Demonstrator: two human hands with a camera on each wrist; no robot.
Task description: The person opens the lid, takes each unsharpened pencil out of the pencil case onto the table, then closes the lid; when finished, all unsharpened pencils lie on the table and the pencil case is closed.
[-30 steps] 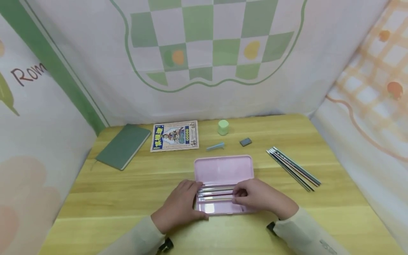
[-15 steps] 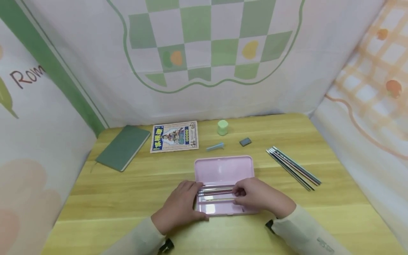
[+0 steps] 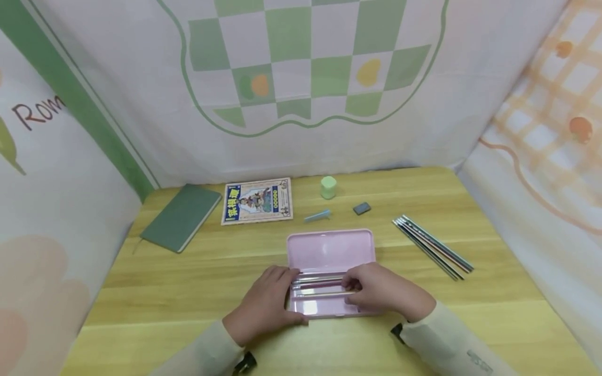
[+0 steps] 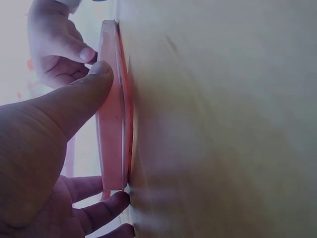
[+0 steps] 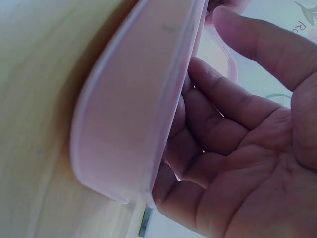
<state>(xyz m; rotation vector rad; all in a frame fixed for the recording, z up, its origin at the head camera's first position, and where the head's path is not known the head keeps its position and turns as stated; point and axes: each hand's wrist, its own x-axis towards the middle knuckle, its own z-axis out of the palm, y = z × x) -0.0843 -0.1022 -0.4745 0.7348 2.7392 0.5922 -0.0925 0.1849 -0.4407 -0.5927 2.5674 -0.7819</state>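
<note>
A pink pencil case point(image 3: 330, 250) lies with its lid back on the table, with several pencils point(image 3: 320, 285) lengthwise inside. One light pencil point(image 3: 324, 295) lies apart, nearer the front. My left hand point(image 3: 265, 303) holds the case's left end; in the left wrist view its thumb point(image 4: 101, 74) presses the front wall and its fingers lie around the end. My right hand point(image 3: 385, 290) reaches over the right part of the case with bent fingers among the pencils. The right wrist view shows the thumb point(image 5: 233, 29) apart from the forefinger; the other fingertips are hidden behind the case wall.
Right of the case lies a bundle of pencils point(image 3: 432, 248). Behind it are a light blue clip-like piece point(image 3: 317, 215), a dark eraser-like block point(image 3: 362, 209) and a small green container point(image 3: 328, 187). A booklet point(image 3: 257, 201) and green notebook point(image 3: 182, 218) lie back left.
Inside the case, the dark red pencil has shifted towards the back pencils, widening the gap to the light pencil. Both hands have stayed nearly in place.
</note>
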